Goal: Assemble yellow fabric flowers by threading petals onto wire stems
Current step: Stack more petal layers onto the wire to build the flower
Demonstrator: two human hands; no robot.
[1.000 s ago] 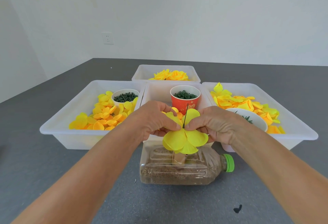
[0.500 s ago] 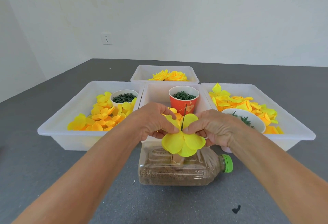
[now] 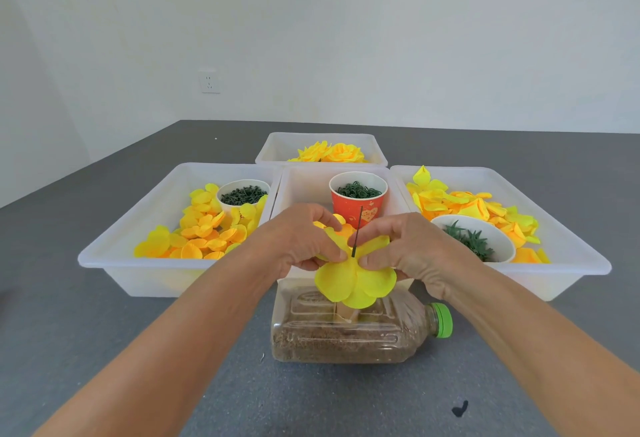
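Yellow petal piece sits threaded on an upright dark wire stem, pinched on either side of the wire by the left hand and the right hand, thumbs and forefingers pressed onto the fabric. Directly below lies a clear bottle on its side, part-filled with brown grains, green cap pointing right, near the bench's front edge. Behind the hands stand white trays of yellow petals, a red cup of green rings, and a far tray of finished flowers.

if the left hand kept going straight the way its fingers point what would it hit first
Probably the thin dark wire stem threaded through the yellow fabric petal piece, then the right hand just beyond; the left hand points rightward at them, though depth is unclear.
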